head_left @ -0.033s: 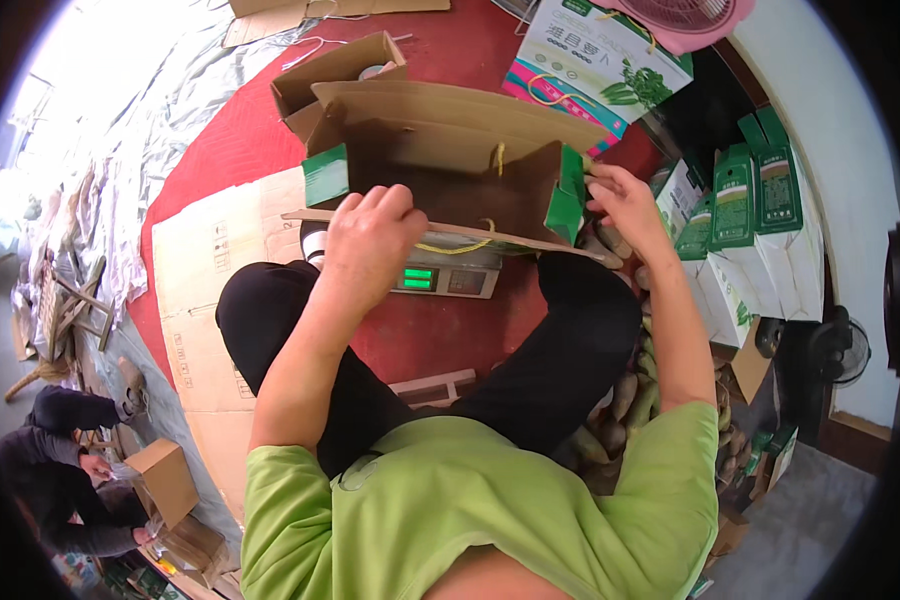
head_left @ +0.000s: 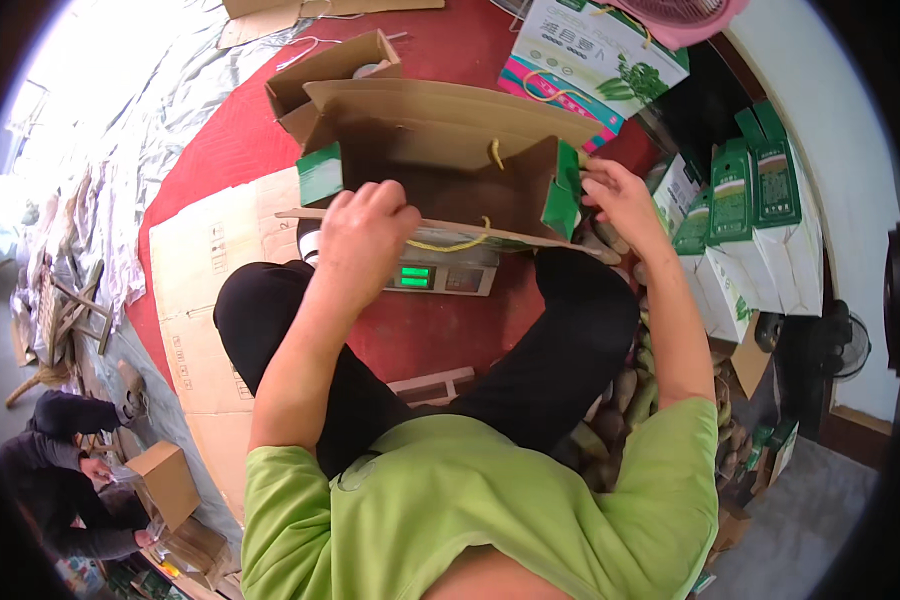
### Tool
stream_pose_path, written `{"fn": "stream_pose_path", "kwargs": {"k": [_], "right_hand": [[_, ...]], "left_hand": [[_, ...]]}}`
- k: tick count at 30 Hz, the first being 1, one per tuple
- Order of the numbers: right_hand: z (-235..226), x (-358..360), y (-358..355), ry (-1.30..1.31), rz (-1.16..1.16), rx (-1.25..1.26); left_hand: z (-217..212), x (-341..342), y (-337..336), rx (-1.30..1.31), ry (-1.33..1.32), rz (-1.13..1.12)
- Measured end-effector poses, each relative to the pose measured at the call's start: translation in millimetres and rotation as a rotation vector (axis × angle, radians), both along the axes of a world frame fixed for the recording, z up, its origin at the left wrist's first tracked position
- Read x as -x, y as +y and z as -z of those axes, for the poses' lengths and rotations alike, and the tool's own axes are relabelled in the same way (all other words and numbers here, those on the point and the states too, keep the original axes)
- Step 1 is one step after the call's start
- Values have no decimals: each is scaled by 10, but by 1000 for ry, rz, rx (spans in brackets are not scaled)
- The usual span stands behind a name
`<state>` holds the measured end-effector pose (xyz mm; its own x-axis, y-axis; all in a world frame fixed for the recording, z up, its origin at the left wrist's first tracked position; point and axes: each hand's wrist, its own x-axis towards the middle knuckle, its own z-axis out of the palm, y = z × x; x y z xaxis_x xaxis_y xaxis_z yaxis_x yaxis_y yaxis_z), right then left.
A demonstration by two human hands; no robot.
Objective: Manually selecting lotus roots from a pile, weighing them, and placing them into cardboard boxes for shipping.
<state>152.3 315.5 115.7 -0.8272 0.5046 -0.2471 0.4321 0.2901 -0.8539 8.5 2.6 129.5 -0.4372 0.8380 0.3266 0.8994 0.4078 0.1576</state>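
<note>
A cardboard carton point(head_left: 425, 165) stands open at the top in front of me, brown inside, with green end flaps and yellow cord handles. It rests on or just behind a digital scale point(head_left: 448, 277) with a lit green display; the contact is hidden. My left hand point(head_left: 365, 228) is closed over the carton's near flap at its left part, fingertips hidden. On the right, my right hand point(head_left: 620, 205) has its bent fingers gripping the edge of the green end flap point(head_left: 562, 192). The carton's dark interior shows no contents that I can make out.
Long root vegetables point(head_left: 610, 400) lie heaped by my right knee. White-and-green cartons point(head_left: 755, 225) stand at the right, near a black fan point(head_left: 838, 345). Behind are a smaller brown box point(head_left: 335, 80), a printed carton point(head_left: 595, 55) and a pink basket-like thing point(head_left: 675, 15). Another person point(head_left: 65, 480) handles boxes at lower left.
The carton, the scale and both hands appear very slightly farther left in the picture, along with the background. Both hands keep the same hold.
</note>
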Motion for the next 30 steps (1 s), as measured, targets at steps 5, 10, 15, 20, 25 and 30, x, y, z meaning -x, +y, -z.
{"fn": "stream_pose_path", "kwargs": {"k": [5, 10, 15, 20, 25, 30], "right_hand": [[111, -53, -7, -27, -95, -51], [297, -100, 67, 201, -149, -56], [126, -328, -23, 326, 56, 105], [505, -953, 25, 348, 295, 60], [1561, -1819, -98, 141, 416, -209], [2425, -2681, -634, -323, 397, -137]], "left_hand": [[-17, 27, 0, 42, -4, -135], [18, 36, 12, 98, 5, -104], [-32, -12, -6, 122, -48, -175], [-47, -62, 9, 137, -107, -218], [-6, -40, -20, 116, -118, -149], [21, -22, 15, 108, -103, -125]]}}
